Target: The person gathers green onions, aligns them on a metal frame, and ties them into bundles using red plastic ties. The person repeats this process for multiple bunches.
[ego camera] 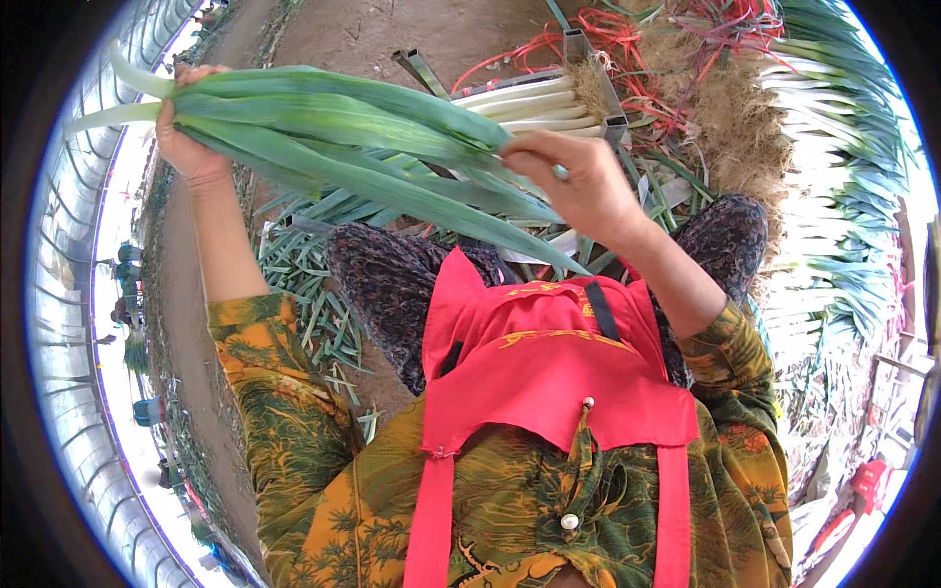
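My left hand [192,140] grips leeks [323,121] where their pale stalks meet the broad green leaves. Two white stalks poke out past it to the left, and the leaves stretch right across my view. At the leaf ends, the curled fingers of my right hand [577,180] close on a leaf tip; a small pale-blue bit shows between them. Beyond that hand, a row of white leek stalks [526,106] with roots lies in a metal frame [616,95], roots against its right side. The held leaves hide part of this row.
Cut leaf scraps [312,309] litter the ground by my left knee. Red plastic strapping [621,40] lies tangled behind the frame. A long pile of rooted leeks [823,147] lines the right side. A dirt path [195,323] runs along the left, beside a curved tunnel wall [66,294].
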